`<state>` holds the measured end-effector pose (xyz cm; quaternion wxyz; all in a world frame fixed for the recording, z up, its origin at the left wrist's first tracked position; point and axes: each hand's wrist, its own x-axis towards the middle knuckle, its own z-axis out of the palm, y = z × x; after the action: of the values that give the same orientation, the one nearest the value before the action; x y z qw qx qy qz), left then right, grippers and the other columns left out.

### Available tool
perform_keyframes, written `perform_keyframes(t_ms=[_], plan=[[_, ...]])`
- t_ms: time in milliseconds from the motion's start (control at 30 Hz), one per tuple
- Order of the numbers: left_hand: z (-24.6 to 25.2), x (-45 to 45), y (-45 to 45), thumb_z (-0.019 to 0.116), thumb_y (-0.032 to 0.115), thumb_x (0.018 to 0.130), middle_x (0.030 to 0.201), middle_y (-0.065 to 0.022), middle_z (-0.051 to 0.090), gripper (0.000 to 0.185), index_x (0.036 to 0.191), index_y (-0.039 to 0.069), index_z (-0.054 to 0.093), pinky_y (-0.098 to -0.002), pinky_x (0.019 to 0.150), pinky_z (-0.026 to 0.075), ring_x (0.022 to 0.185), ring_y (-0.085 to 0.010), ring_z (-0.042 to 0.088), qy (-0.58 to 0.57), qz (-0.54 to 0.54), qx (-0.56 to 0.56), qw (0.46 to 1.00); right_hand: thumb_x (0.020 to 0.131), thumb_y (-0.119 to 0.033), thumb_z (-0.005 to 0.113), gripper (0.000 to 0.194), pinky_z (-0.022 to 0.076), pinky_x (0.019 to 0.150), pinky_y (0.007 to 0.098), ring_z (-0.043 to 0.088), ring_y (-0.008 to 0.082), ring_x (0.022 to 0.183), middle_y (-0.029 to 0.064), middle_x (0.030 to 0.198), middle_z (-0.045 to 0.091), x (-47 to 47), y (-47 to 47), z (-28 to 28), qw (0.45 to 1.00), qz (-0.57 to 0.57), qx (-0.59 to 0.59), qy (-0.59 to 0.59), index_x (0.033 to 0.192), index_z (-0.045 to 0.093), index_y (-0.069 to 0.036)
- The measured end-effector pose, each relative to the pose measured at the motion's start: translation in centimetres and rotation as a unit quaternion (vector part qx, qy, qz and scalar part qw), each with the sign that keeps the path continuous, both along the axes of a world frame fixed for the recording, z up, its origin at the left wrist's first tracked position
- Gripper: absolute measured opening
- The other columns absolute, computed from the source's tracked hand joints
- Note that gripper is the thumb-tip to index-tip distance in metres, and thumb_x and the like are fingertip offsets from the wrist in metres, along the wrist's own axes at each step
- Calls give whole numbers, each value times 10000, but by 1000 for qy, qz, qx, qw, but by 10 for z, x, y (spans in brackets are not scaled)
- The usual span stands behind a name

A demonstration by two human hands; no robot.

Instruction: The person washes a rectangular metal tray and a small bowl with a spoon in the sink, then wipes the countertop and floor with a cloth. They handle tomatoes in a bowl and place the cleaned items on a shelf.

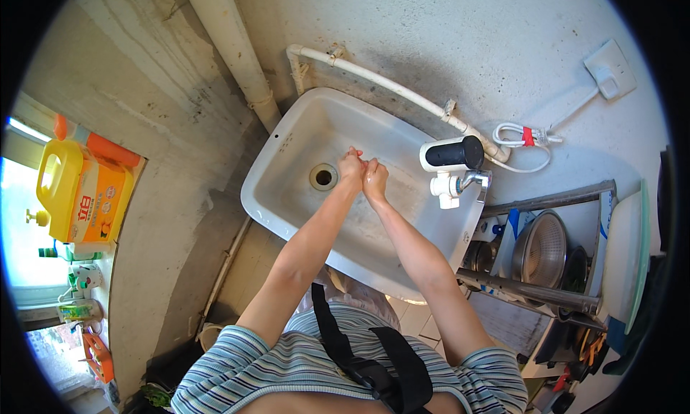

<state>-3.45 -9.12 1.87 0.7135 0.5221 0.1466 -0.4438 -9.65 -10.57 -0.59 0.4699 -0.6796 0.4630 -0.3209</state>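
My left hand (351,166) and my right hand (375,177) are pressed together above the basin of a white ceramic sink (409,123). Both look wet. The right hand's fingers are curled in against the left hand, whose fingertips show reddish at the far side. The palms face each other, so whatever lies between them is hidden. Just left of the hands is the round drain (323,177), its dark hole uncovered. To their right, a faucet-mounted electric water heater (452,154) with a black end hangs over the sink's edge. No stream of water is visible from it.
A white pipe (377,80) runs along the wall behind the sink. The heater's coiled cord (512,136) leads to a wall socket (610,69). At right, a metal rack holds a steel colander (540,249). A yellow detergent jug (89,193) stands on the left windowsill.
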Motion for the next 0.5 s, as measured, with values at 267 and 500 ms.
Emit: perform_keyframes(t_ms=[267,500], plan=[[-48,-6,11,351,170,869,527,5,381,218,674,94,411,-262,506,393,487,-134,399,242,35,-40,969,839,-168,385,311,444,551,451,553,392,589,236,616,550,-29,-7,-8,950,184,-233,100,641,530,23],[-71,-5,21,337,142,846,505,17,395,218,644,105,409,-286,545,434,491,-136,410,329,-15,-82,941,851,-253,411,353,450,495,437,544,364,506,220,580,545,-43,-11,-9,925,251,-263,113,675,540,24]])
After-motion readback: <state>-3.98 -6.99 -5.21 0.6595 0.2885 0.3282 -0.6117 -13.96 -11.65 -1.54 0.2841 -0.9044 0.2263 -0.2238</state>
